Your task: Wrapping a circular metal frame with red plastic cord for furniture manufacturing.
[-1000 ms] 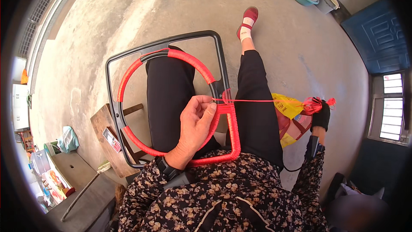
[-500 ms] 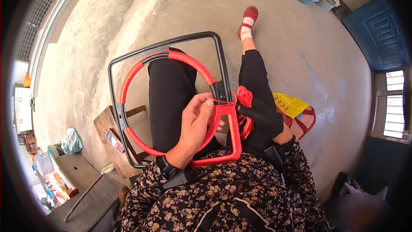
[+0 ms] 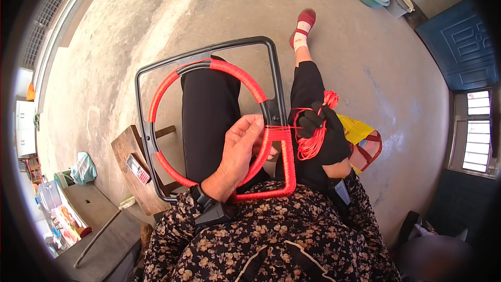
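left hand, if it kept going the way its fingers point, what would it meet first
The left hand points toward the red cord wound on the black frame; just past it is the gloved right hand. Depth is unclear.

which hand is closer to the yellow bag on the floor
Right. The gloved right hand, holding a bundle of red cord, is just beside the yellow bag; the bare left hand grips the frame farther away.
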### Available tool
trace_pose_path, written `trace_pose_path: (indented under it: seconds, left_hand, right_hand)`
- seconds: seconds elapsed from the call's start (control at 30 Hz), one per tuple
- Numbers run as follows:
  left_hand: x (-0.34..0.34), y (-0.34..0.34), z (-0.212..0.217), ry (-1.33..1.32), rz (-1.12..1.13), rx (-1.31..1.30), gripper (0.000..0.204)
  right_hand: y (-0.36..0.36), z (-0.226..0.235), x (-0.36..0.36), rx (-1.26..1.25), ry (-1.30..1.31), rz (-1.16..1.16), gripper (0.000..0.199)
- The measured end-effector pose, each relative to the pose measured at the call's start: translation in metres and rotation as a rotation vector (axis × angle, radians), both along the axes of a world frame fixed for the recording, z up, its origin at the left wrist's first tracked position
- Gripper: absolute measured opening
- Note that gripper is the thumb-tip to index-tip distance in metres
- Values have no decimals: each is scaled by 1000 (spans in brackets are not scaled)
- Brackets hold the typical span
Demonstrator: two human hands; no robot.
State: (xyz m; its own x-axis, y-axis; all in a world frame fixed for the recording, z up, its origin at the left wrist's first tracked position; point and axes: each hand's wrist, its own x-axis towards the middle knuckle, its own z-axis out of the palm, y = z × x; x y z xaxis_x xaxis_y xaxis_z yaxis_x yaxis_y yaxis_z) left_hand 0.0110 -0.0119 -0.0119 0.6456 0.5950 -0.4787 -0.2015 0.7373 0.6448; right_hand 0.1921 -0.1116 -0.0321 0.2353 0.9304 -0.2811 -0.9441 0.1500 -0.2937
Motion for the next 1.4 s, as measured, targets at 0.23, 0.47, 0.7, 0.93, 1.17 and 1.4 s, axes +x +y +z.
trace_pose_path:
  seconds: [0.23, 0.47, 0.7, 0.93, 1.17, 1.4]
  left_hand:
    - [-5, -2, -12, 10, -64, 51, 16]
    - [-4, -4, -11, 12, -114, 34, 16]
    - [-2, -5, -15, 30, -135, 42, 15]
    - [2, -2, 1, 19, -15, 26, 16]
    - [1, -6, -29, 37, 59, 296, 15]
    - [1, -6, -25, 72, -6, 129, 16]
  right_hand:
    - [6, 1, 5, -134, -69, -3, 15]
    - [-11, 0, 19, -265, -369, 86, 16]
    - [-15, 0, 38, -714, -1175, 245, 20]
    - [40, 58, -10, 183, -2793, -225, 22]
    - [13, 20, -2, -402, -2035, 82, 25]
    - [23, -14, -4, -276, -1524, 562, 19]
